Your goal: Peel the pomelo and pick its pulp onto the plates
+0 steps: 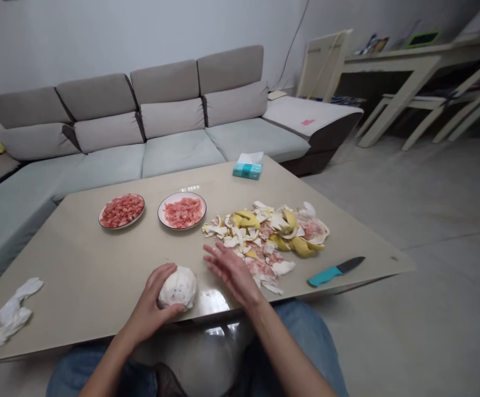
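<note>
A peeled pomelo (178, 288), white with pith, rests on the table near its front edge. My left hand (154, 300) is wrapped round its left side, thumb low in front and fingers over the top. To the right of the fruit, my right hand (233, 271) hovers apart from it with fingers stretched out and nothing in them. Beyond that hand spreads a heap of yellow and white pomelo peel (250, 220) mixed with pinkish membrane scraps. Two dark-rimmed plates hold red pomelo flesh: the left plate (134, 220) is heaped fuller than the right plate (173, 225).
A knife (334, 271) with a turquoise handle lies near the right front edge of the table (78, 264). Crumpled tissues (11, 311) lie at the far left. A tissue pack (247, 170) sits at the back edge. Behind stands a grey sofa (173, 154).
</note>
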Demonstrator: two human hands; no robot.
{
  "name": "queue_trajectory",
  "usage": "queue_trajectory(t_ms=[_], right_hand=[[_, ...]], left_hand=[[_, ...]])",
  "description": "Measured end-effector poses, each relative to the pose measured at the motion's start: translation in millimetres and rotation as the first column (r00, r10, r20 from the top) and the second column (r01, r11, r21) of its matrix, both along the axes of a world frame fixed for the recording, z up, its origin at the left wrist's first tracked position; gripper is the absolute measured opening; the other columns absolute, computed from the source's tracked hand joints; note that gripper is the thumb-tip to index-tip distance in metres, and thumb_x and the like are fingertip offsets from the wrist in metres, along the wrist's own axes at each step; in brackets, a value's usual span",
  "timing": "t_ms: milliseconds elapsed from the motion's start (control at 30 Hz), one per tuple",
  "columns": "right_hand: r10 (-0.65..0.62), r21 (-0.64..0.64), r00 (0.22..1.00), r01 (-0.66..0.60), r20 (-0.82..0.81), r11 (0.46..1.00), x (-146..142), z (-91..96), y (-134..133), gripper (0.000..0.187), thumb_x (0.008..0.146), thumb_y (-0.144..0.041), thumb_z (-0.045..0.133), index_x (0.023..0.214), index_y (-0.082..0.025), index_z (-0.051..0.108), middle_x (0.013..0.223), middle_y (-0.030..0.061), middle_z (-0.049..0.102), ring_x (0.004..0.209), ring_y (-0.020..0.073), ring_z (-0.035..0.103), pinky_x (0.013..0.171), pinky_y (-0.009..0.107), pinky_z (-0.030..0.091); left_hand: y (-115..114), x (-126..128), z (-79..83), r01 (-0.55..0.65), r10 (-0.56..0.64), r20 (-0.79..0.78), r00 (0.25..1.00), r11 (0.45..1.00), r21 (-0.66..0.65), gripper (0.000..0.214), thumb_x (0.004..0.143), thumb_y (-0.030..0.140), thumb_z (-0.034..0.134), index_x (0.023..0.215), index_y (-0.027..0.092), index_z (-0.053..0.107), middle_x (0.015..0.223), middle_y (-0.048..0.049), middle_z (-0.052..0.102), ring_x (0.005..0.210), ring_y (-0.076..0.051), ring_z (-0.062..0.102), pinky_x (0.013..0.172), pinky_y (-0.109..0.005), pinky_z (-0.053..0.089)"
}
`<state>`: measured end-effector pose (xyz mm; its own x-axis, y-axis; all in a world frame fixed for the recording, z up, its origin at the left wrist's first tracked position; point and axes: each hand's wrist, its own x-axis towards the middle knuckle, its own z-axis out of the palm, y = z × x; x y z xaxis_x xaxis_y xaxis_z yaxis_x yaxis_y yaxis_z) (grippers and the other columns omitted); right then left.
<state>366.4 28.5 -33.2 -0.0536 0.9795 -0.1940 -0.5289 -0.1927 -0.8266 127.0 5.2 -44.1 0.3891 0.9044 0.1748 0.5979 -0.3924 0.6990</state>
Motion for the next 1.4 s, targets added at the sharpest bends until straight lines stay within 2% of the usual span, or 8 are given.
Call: queue_trajectory(t_ms=[100, 233, 367, 633, 833, 1100, 1200, 1400], right_hand=[[0.129, 0.080, 0.886, -0.183, 0.445, 0.980, -10.0, 2.4, -12.5, 0.040, 0.081, -0.039, 0.064, 0.114, -0.018, 0.062, 0.085, 0.0037, 0.069, 0.059, 0.0123, 0.057, 0.055, 0.025, 0.046], [-0.010, 0.201, 0.481, -0.349, 0.877, 0.915, -22.6, 14.9, -24.5, 0.023, 0.080, -0.028, 0.065, 0.100, -0.017, 0.068, 0.081, 0.0025, 0.068, 0.068, 0.0136, 0.058, 0.066, 0.025, 0.043], [-0.013, 0.097, 0.169, -0.494, 0.985, 0.864, -21.7, 31.7, -18.8, 0.013, 0.081, -0.027, 0.061, 0.082, -0.016, 0.068, 0.074, 0.0047, 0.068, 0.069, 0.0162, 0.060, 0.061, 0.025, 0.036], [0.000, -0.037, -0.069, -0.543, 0.998, 0.839, -23.6, 30.3, -14.6, 0.018, 0.082, -0.019, 0.055, 0.092, -0.012, 0.068, 0.087, 0.0125, 0.072, 0.080, 0.0213, 0.066, 0.064, 0.027, 0.036], [-0.073, 0.070, 0.018, -0.584, 0.997, 0.809, -17.0, 23.1, -19.8, 0.015, 0.087, -0.019, 0.053, 0.094, -0.015, 0.066, 0.091, 0.0079, 0.072, 0.083, 0.0182, 0.065, 0.068, 0.025, 0.039], [-0.180, 0.063, -0.102, -0.681, 0.978, 0.729, -24.5, 22.8, -16.8, 0.019, 0.088, -0.017, 0.051, 0.101, -0.012, 0.064, 0.091, 0.0128, 0.070, 0.080, 0.0225, 0.066, 0.065, 0.028, 0.043], [-0.185, 0.196, 0.080, -0.586, 0.980, 0.786, -26.1, 10.4, -11.4, 0.012, 0.083, -0.014, 0.054, 0.088, -0.013, 0.065, 0.082, 0.0100, 0.070, 0.075, 0.0201, 0.065, 0.066, 0.027, 0.044], [0.079, 0.092, 0.799, -0.167, 0.597, 0.982, -30.2, -19.6, -12.2, 0.010, 0.080, -0.027, 0.054, 0.076, -0.018, 0.056, 0.057, -0.0034, 0.058, 0.047, 0.0122, 0.056, 0.047, 0.022, 0.043]], left_hand=[[3.4, 1.8, 1.2, -0.013, 0.013, 0.015, 1.000, 1.000, -0.003, 0.066, 0.079, 0.033, 0.071, 0.137, 0.033, 0.042, 0.145, -0.0087, 0.041, 0.137, -0.027, 0.036, 0.114, -0.049, 0.030], [4.5, 4.3, 3.5, 0.006, -0.006, 0.008, 1.000, 1.000, 0.001, 0.066, 0.078, 0.034, 0.072, 0.136, 0.032, 0.043, 0.144, -0.0094, 0.042, 0.137, -0.028, 0.037, 0.114, -0.050, 0.031], [3.9, 7.8, 5.4, 0.024, -0.024, -0.009, 1.000, 1.000, 0.014, 0.066, 0.076, 0.036, 0.074, 0.135, 0.032, 0.044, 0.142, -0.0090, 0.045, 0.134, -0.028, 0.039, 0.112, -0.048, 0.034], [3.9, 14.1, 9.4, 0.088, -0.084, -0.073, 0.994, 0.995, 0.052, 0.062, 0.077, 0.036, 0.074, 0.132, 0.031, 0.045, 0.138, -0.0094, 0.046, 0.131, -0.028, 0.040, 0.110, -0.049, 0.035], [1.1, 11.0, 7.2, 0.081, -0.077, -0.064, 0.995, 0.995, 0.066, 0.063, 0.076, 0.034, 0.074, 0.132, 0.031, 0.045, 0.139, -0.0095, 0.046, 0.131, -0.028, 0.041, 0.110, -0.048, 0.036], [4.3, 10.0, 8.9, 0.113, -0.110, -0.071, 0.991, 0.993, 0.046, 0.063, 0.077, 0.037, 0.073, 0.132, 0.030, 0.044, 0.139, -0.0119, 0.044, 0.132, -0.030, 0.039, 0.110, -0.051, 0.034], [5.9, 10.5, 9.6, 0.101, -0.098, -0.064, 0.993, 0.994, 0.036, 0.062, 0.078, 0.037, 0.073, 0.132, 0.029, 0.044, 0.139, -0.0121, 0.044, 0.132, -0.030, 0.040, 0.110, -0.052, 0.034], [9.5, 5.6, 13.8, 0.124, -0.124, -0.041, 0.991, 0.992, 0.012, 0.060, 0.076, 0.037, 0.074, 0.130, 0.028, 0.049, 0.138, -0.0123, 0.047, 0.131, -0.030, 0.042, 0.109, -0.050, 0.037]])
